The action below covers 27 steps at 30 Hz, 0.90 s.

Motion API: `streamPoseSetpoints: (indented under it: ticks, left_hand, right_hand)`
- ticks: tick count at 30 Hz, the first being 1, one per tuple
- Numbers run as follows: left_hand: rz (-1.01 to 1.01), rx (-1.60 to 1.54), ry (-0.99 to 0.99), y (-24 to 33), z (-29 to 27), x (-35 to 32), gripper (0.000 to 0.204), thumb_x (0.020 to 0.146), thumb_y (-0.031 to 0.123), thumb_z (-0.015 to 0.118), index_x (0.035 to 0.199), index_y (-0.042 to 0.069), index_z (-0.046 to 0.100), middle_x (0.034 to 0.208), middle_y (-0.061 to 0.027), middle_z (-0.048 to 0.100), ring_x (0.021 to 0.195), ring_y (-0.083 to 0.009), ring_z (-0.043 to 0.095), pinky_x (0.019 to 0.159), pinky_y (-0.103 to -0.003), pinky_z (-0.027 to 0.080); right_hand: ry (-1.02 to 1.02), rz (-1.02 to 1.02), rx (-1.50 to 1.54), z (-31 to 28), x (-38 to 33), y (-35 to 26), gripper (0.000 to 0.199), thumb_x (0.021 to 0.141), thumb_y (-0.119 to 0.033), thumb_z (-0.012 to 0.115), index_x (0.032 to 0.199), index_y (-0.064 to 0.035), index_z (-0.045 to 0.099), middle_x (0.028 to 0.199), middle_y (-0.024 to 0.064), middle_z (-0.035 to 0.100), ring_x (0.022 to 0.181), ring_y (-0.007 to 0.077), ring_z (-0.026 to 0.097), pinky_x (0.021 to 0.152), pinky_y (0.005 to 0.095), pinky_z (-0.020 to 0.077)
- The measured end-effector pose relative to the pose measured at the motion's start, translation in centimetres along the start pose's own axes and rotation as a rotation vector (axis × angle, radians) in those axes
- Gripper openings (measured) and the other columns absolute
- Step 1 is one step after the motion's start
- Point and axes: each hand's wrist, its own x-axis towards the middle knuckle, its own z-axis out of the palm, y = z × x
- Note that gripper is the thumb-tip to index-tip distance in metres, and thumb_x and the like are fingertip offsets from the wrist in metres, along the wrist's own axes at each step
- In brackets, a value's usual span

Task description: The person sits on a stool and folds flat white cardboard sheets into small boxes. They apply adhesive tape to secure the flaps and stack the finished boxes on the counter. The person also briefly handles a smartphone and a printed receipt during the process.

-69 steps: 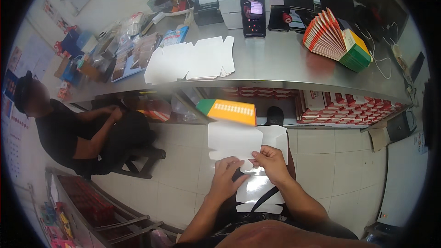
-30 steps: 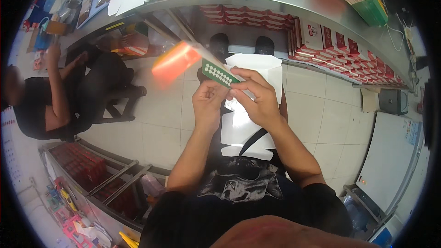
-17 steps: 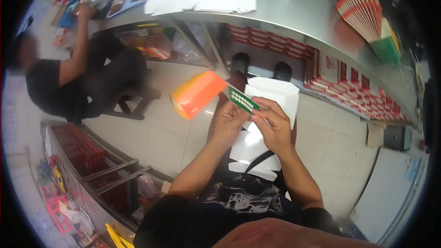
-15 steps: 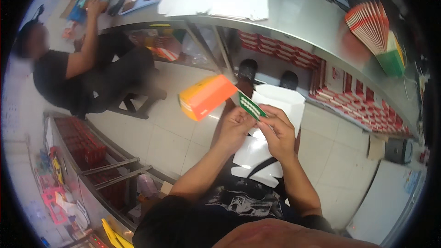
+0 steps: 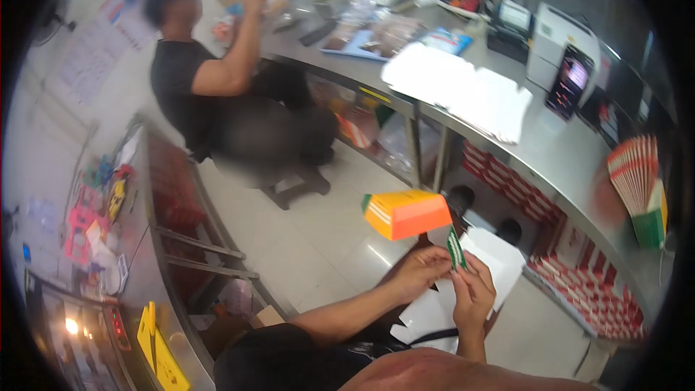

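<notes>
My left hand (image 5: 422, 271) and my right hand (image 5: 474, 295) meet over my lap, both pinching the green flap end of an orange carton (image 5: 409, 213) that sticks up and to the left of my fingers. The green strip (image 5: 455, 247) sits between the fingertips of both hands. Under my hands a stack of flat white carton sheets (image 5: 498, 259) rests on my lap. My feet in dark shoes show beyond the sheets on the tiled floor.
A steel counter (image 5: 550, 152) curves across the right with flat white sheets (image 5: 463, 90), a white printer (image 5: 559, 43), a phone on a stand (image 5: 569, 84) and fanned orange cartons (image 5: 640, 187). Another person in black (image 5: 217, 101) sits at the far left end. A metal rack (image 5: 181, 239) stands left.
The view has swung left and up, so the seated person and counter top now show. My hands kept hold of the orange carton's green end, with the carton still pointing up left.
</notes>
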Motion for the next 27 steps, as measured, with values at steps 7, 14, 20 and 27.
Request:
streamPoseSetpoints:
  ticks: [7, 14, 20, 27]
  left_hand:
    - [0.016, 0.208, -0.012, 1.6, 0.1, -0.7, 0.016, 0.107, 0.011, 0.06, 0.12, 0.003, 0.063, 0.114, -0.0062, 0.068, 0.107, -0.0148, 0.068, 0.096, -0.034, 0.057]
    - [-0.009, 0.17, 0.088, 0.5, 0.5, -0.9, 0.016, 0.107, 0.012, 0.059, 0.12, 0.003, 0.062, 0.114, -0.0056, 0.067, 0.106, -0.014, 0.067, 0.098, -0.032, 0.055]
    - [-0.01, 0.114, 0.094, 0.8, 0.7, -1.0, 0.016, 0.107, 0.01, 0.058, 0.121, 0.003, 0.062, 0.116, -0.006, 0.067, 0.108, -0.0142, 0.066, 0.099, -0.033, 0.055]
    - [-0.005, 0.067, 0.108, 1.2, 1.1, -0.8, 0.019, 0.106, 0.007, 0.057, 0.125, 0.004, 0.06, 0.12, -0.0062, 0.066, 0.111, -0.0157, 0.066, 0.1, -0.034, 0.055]
  right_hand:
    - [-0.053, 0.178, 0.245, 0.3, 0.0, 0.9, 0.014, 0.093, 0.012, 0.062, 0.106, 0.0098, 0.068, 0.134, 0.0274, 0.06, 0.119, 0.0318, 0.067, 0.1, 0.04, 0.0578]
    - [-0.042, 0.272, 0.356, 0.3, 0.0, 1.0, 0.011, 0.094, 0.012, 0.061, 0.104, 0.0097, 0.064, 0.135, 0.0265, 0.057, 0.118, 0.0295, 0.066, 0.099, 0.0391, 0.0604]
    - [-0.016, 0.271, 0.304, 0.7, -0.1, 1.3, 0.009, 0.094, 0.008, 0.064, 0.103, 0.008, 0.067, 0.135, 0.0227, 0.06, 0.119, 0.0261, 0.066, 0.098, 0.0366, 0.059]
    - [0.0, 0.243, 0.339, 1.3, 0.2, 1.1, 0.009, 0.093, 0.009, 0.067, 0.101, 0.0079, 0.067, 0.135, 0.0218, 0.059, 0.121, 0.0266, 0.065, 0.1, 0.036, 0.0583]
